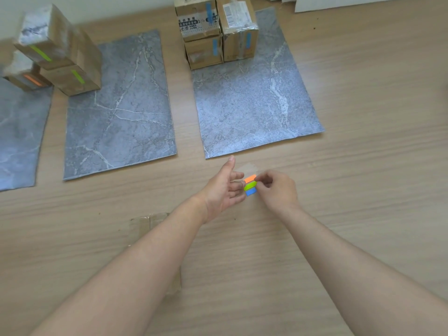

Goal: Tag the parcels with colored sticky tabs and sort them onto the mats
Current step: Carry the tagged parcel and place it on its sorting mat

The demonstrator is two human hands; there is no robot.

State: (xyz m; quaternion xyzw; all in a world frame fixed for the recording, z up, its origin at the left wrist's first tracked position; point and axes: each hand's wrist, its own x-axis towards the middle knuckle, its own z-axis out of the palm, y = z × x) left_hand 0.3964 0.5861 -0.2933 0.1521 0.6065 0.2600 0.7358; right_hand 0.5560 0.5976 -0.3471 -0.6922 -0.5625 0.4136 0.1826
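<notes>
A pad of sticky tabs lies on the wooden floor: an orange tab (249,178), a green tab (249,185) and a blue tab (251,192) on a clear backing (247,169). My left hand (224,189) touches the pad's left end with its fingertips, thumb stretched out. My right hand (277,187) pinches the right end of the orange tab. Three blue-tagged parcels (203,32) are stacked on the right mat (254,105). Two green-tagged parcels (72,78) stand on the middle mat (121,112). An orange-tagged parcel (24,77) sits on the left mat (17,132).
A flat brown cardboard piece (145,221) lies on the floor, mostly hidden under my left forearm. White wall and a white board edge (339,3) run along the back. Bare wooden floor spreads to the right of the mats.
</notes>
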